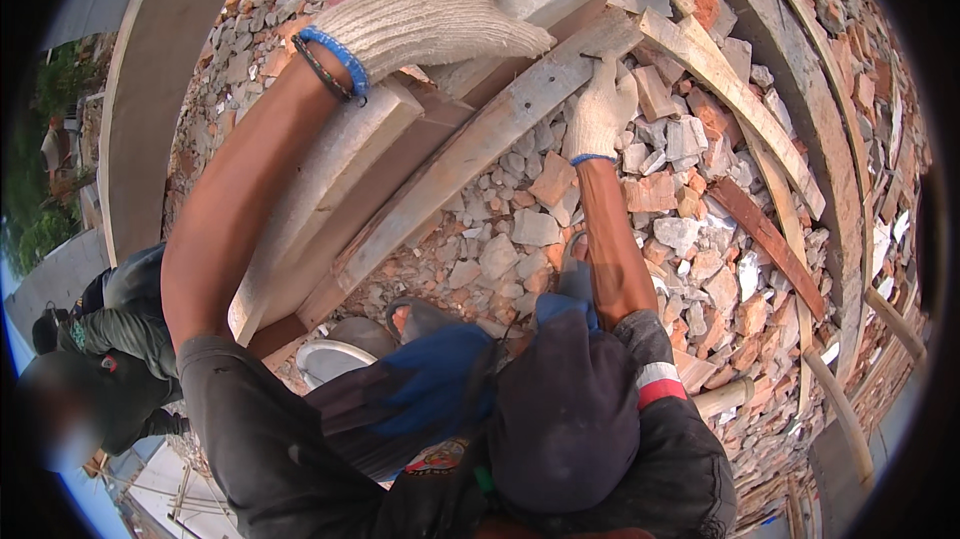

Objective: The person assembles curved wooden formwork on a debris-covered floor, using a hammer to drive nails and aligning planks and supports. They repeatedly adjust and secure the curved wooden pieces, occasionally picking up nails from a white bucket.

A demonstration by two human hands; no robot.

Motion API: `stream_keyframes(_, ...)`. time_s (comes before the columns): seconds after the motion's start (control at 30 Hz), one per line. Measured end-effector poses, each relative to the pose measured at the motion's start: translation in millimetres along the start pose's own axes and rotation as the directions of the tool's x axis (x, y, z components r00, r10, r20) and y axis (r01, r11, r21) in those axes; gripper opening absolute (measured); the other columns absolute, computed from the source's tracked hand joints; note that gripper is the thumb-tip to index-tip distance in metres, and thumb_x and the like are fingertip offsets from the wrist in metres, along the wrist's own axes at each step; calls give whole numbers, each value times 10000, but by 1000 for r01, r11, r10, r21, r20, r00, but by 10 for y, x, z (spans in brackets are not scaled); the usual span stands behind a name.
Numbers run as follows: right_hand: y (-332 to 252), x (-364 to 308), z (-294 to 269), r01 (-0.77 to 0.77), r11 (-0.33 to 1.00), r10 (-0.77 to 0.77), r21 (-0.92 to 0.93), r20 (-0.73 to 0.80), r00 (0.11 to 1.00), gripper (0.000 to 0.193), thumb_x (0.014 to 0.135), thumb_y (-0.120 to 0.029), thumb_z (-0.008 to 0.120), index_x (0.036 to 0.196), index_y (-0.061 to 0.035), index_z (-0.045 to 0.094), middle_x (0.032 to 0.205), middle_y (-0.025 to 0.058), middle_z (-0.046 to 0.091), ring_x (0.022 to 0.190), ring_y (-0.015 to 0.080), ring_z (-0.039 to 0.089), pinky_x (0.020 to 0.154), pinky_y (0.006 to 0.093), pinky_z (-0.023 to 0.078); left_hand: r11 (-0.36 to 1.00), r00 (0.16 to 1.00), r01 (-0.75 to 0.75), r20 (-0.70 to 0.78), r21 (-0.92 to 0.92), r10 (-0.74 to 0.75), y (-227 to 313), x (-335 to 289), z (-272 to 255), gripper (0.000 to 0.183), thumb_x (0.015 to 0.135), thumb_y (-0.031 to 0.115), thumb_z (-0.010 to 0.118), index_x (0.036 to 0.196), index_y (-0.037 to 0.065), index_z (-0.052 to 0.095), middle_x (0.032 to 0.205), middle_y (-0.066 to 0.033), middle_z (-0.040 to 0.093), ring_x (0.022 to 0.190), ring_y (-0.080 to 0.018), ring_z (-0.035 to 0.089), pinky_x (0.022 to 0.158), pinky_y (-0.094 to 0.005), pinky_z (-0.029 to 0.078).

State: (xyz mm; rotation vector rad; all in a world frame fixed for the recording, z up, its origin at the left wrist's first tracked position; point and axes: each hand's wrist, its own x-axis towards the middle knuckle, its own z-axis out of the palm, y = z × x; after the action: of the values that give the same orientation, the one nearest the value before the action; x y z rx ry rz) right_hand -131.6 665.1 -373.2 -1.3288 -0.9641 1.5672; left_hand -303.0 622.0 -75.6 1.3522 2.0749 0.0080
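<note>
My left hand [430,14], in a knitted off-white glove with a blue cuff, lies across pale timber beams at the top, thumb stretched out to the right and fingers apart. Its fingertips are partly cut off by the upper edge. My right hand [602,111], gloved the same way, is closed at the right end of a long wooden beam [500,131]. A thin dark nail-like metal piece [591,56] shows at its fingertips, against the wood. Small dark spots dot that beam's face. Another thick beam [330,174] lies alongside, under my left forearm.
Broken brick and concrete rubble [500,254] covers the ground around my feet. Curved-looking planks [735,104] and a reddish wood strip [765,244] lie to the right. A white basin-like thing [332,361] stands near my left leg. Another person [120,359] is at the lower left.
</note>
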Motion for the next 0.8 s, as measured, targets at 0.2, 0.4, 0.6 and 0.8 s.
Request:
stream_keyframes(0.2, -83, 1, 21, 2, 990, -4, -140, -15, 1000, 508, 1019, -333, 668, 1235, 126, 646, 1146, 209, 682, 1045, 269, 633, 945, 400, 487, 999, 1000, 4, -10, 33, -4, 104, -61, -91, 689, 871, 552, 777, 1114, -82, 658, 909, -253, 731, 909, -361, 729, 835, -436, 556)
stream_keyframes(0.4, -485, -136, 173, -9, 987, 7, -161, -8, 1000, 578, 974, -393, 703, 1247, 116, 668, 1165, 242, 706, 1077, 307, 677, 970, 432, 509, 983, 994, 45, -107, 179, -25, 130, 57, -86, 771, 872, 562, 772, 1240, -94, 605, 1122, -266, 682, 1019, -339, 691, 862, -427, 547)
stream_keyframes(0.6, -396, -66, 222, 70, 960, -102, -272, -106, 989, 499, 955, -380, 707, 1182, 65, 694, 1100, 239, 737, 1038, 365, 713, 934, 467, 530, 986, 965, -115, -221, 122, 140, 309, 12, 14, 674, 881, 445, 802, 1217, -102, 598, 1088, -239, 670, 1011, -293, 675, 874, -411, 545)
stream_keyframes(0.8, -265, -26, 303, 126, 931, -177, -343, -120, 977, 548, 973, -444, 722, 1173, 66, 712, 1050, 206, 750, 945, 277, 722, 872, 418, 553, 972, 949, -174, -237, 159, 209, -330, 133, 238, 893, 805, 613, 839, 1414, 10, 588, 1108, -249, 742, 985, -339, 774, 866, -449, 630)
